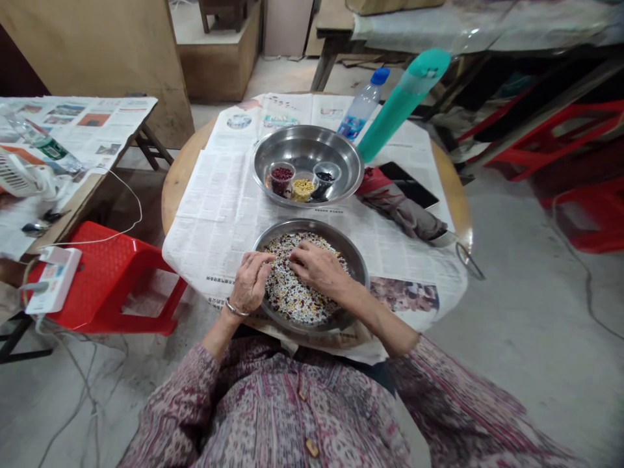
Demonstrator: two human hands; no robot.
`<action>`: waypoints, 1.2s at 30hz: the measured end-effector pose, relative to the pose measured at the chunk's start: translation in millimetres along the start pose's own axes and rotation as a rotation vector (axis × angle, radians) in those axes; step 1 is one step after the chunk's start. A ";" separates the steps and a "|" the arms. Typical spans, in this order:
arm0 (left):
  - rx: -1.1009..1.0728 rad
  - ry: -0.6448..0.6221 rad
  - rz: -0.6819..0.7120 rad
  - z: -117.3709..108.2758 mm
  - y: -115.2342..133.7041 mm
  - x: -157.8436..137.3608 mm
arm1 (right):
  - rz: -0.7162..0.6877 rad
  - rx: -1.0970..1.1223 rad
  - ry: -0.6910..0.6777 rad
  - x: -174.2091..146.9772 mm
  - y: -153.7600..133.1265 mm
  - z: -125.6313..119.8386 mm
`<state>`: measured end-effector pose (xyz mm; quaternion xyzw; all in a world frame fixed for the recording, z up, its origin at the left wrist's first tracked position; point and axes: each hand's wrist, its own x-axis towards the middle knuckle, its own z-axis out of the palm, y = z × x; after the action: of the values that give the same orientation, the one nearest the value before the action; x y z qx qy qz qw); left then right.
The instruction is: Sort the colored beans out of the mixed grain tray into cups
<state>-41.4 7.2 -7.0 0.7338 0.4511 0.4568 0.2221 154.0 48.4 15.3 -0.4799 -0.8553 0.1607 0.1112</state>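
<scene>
A shallow steel pan (359,263) near my body holds a layer of mixed grains and beans (302,296), white, yellow and dark red. My left hand (251,283), a bracelet at its wrist, is over the pan's left rim with its fingers curled together. Over the middle of the mix, my right hand (319,268) has its fingers bent down and drawn together. Whatever sits between the fingertips is too small to make out. Behind the pan, a larger steel bowl (270,146) contains clear cups of red beans (281,180), yellow beans (303,188) and black beans (325,177).
Newspaper (205,201) covers the round table. To the right of the bowl are a water bottle (361,104), a tall teal object (404,107), a folded umbrella (404,211) and a dark tablet-like slab (409,183). At left, a red stool (112,279) carries a power strip (54,279).
</scene>
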 end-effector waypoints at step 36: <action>0.003 0.003 0.012 1.2 -1.9 -0.4 | -0.079 0.435 0.009 -43.7 -30.7 19.2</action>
<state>-41.3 7.9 -9.2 0.7361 0.4478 0.4586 0.2176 145.8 -7.3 7.7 -0.4113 -0.8181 0.3349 0.2221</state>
